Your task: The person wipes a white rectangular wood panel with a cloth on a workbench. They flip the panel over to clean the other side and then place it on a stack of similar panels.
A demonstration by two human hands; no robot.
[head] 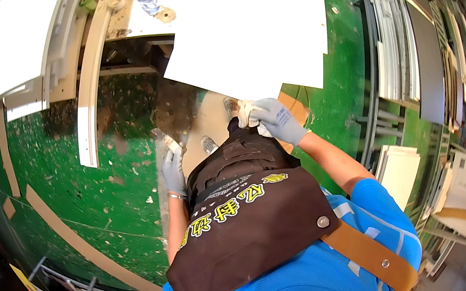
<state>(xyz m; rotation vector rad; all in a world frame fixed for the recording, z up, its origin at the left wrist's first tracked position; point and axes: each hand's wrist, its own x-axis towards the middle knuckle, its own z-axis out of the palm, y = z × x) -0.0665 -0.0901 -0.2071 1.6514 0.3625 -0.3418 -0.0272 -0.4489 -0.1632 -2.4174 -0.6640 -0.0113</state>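
My left hand, in a grey glove, is closed around a small flat tool that looks like a scraper or putty knife, its end pointing away from my body. My right hand, gloved too, grips a bunched whitish cloth in front of my dark apron. Just beyond that hand, large white panels lie overlapping on a workbench. Their near corners reach past the bench toward me. Whether the cloth touches the panel edge cannot be told.
Long boards jut out at the left, beside stacked white panels. A plastic bottle, a tape roll and a green roll sit on the bench. Loose strips lie on the green floor. Racked panels stand right.
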